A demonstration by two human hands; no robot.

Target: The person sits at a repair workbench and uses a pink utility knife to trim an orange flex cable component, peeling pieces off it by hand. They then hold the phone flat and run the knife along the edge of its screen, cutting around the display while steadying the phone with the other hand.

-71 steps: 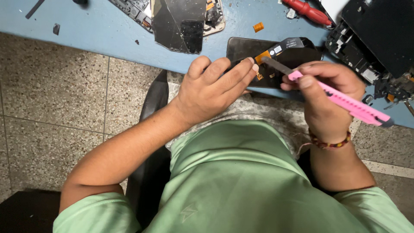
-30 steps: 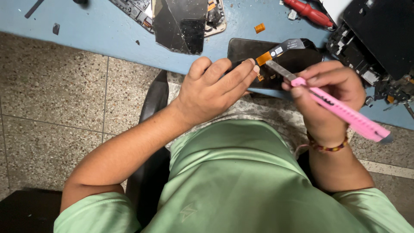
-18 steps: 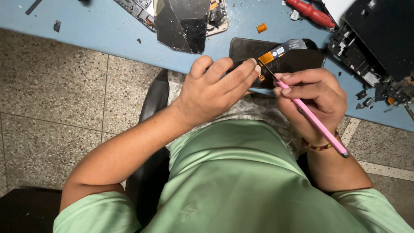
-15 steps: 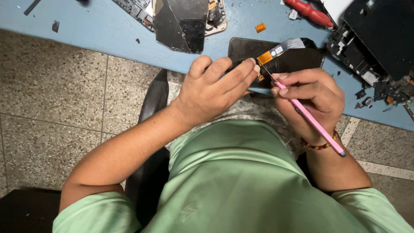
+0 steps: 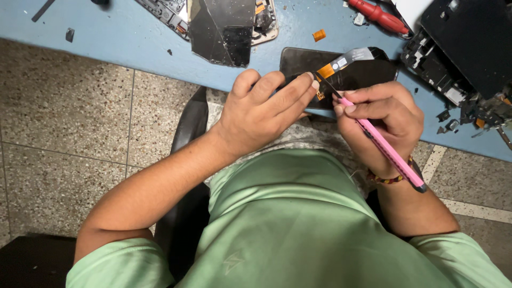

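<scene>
- Nearest to the camera, in the lower middle of the frame, I see the green shirt point(image 5: 298, 224) of the person, and a dark chair point(image 5: 186, 160) shows at its left side.
- My left hand point(image 5: 261, 114) is in the middle of the frame. Its fingers point(image 5: 288, 93) are stretched out almost flat and press down on the near edge of the dark phone screen point(image 5: 341, 74); the hand is not wrapped around anything.
- My right hand point(image 5: 381, 120) is just to the right of it. It is closed around a pink knife point(image 5: 386, 146), held like a pen, with the back end pointing to the lower right.
- The thin blade tip point(image 5: 328, 85) of the knife touches the phone screen near an orange ribbon cable point(image 5: 333, 66), very close to the left fingertips.
- On the right wrist I see a bead bracelet point(image 5: 389, 178).
- The phone screen lies face down at the near edge of the blue table point(image 5: 106, 37), in the upper middle of the frame.
- Farther, at the upper middle left, there is a broken black glass panel point(image 5: 221, 29) on top of an opened phone body point(image 5: 165, 10).
- At the upper right lie a red screwdriver point(image 5: 381, 16) and a black device point(image 5: 458, 48) with loose small parts around it.
- A small orange piece point(image 5: 319, 35) lies on the table behind the screen.
</scene>
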